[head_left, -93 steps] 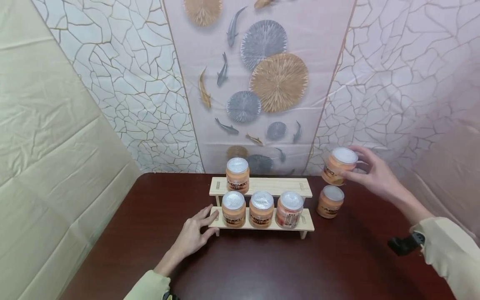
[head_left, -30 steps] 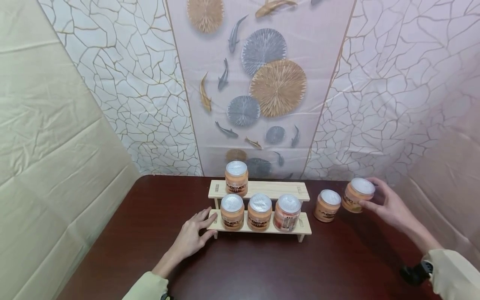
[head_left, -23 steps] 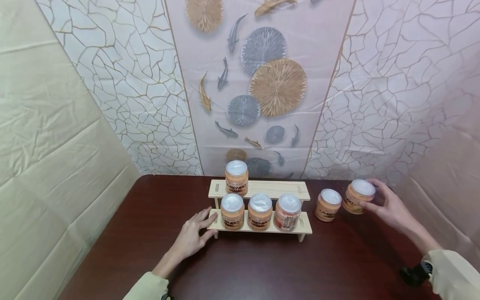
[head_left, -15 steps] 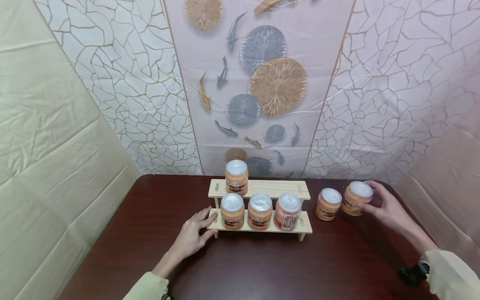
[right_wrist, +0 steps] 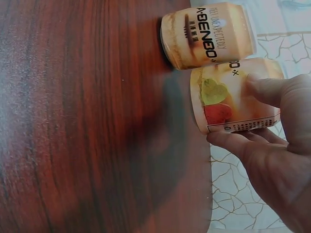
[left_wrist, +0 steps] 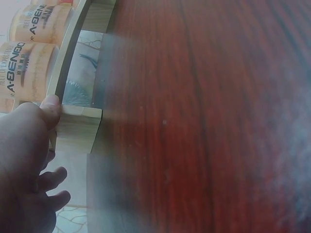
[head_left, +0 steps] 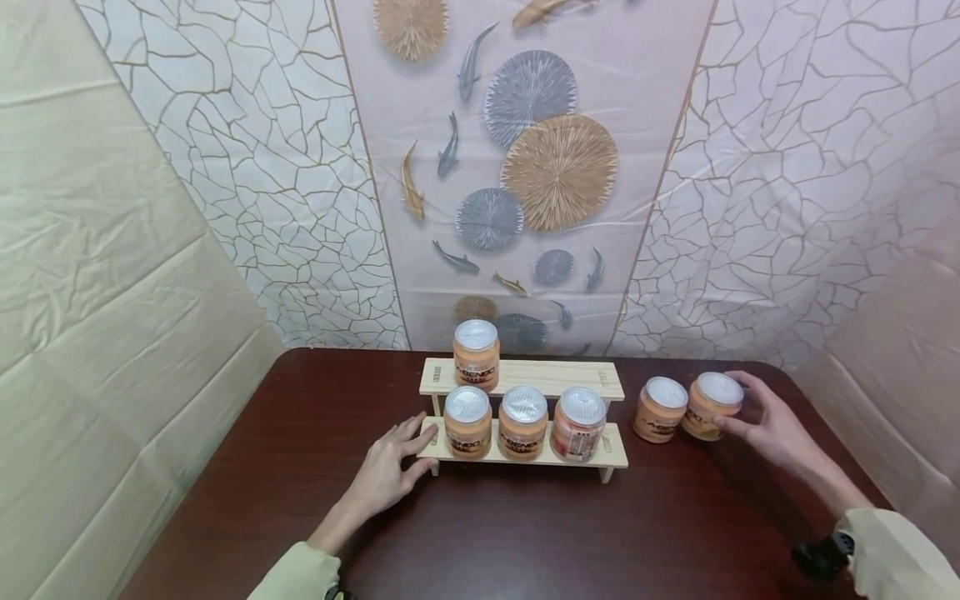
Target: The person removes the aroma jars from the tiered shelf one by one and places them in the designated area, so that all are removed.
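Note:
My right hand (head_left: 776,429) grips an orange-labelled jar (head_left: 712,408) with a clear lid, upright at the right back of the table. In the right wrist view, the thumb lies on one side of this jar (right_wrist: 235,97) and the fingers on the other. Right beside it stands a similar jar (head_left: 660,410). At the left end of a two-step wooden rack (head_left: 615,446), my left hand (head_left: 386,467) pinches the lower board, its thumb at the front edge. Three jars (head_left: 522,425) line the lower step, and one jar (head_left: 476,357) occupies the upper step's left end.
A dark reddish-brown table (head_left: 517,533) carries everything. Behind it hangs a patterned cloth (head_left: 555,175), and beige cloth (head_left: 127,333) closes off the left side. More cloth (head_left: 892,367) borders the right side.
The right hand has brought its jar from above the other jar, right and down to the table beside it. The left hand has stayed at the rack.

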